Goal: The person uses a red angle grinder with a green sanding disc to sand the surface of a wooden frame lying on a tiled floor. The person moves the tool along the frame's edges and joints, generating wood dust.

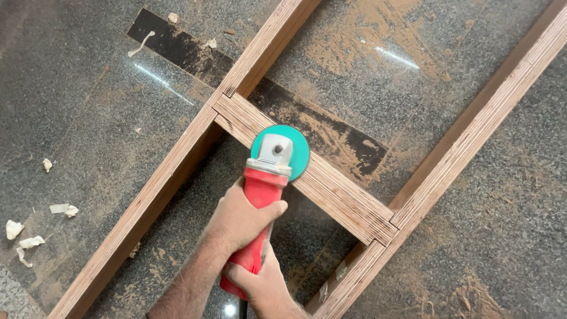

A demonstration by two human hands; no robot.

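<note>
Both hands are on a red grinder [261, 204], and it sits right over the crosspiece [307, 177] of a plywood frame [177, 171] lying on the floor [88, 118].

Left hand [239, 221] has a full clenched grip around the grinder's body, just behind the grey head, thumb lying across the top. Right hand [263, 282] is wrapped tight around the tail end of the grinder, fingers curled under so the red casing only peeks out between the two hands. No gap in either grip, both are closed hard on the tool.

The teal disc [298, 155] at the front of the grinder lies flat on the crosspiece, roughly a third of the way along from the joint with the long left rail. The layered plywood edges show on the crosspiece to either side of the disc.

Sawdust [366, 35] is spread over the floor beyond the crosspiece, thickest inside the frame. A few pale wood chips [26, 236] lie well off to the left of the frame.
</note>
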